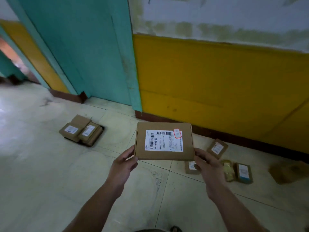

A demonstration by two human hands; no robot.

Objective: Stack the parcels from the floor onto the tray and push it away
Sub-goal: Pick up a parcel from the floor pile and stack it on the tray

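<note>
Left hand [123, 162] and right hand [206, 162] pinch the box [163, 141], right of the tray [102, 128], by its near corners only; it could tip forward and drop.

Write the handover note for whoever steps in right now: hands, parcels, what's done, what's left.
Hands: left hand and right hand grip the near corners of one labelled parcel, held up.
Done: the tray on the floor at left holds a few parcels.
To do: set this parcel on the tray, collect the loose parcels on the floor at right, push the tray away.
</note>
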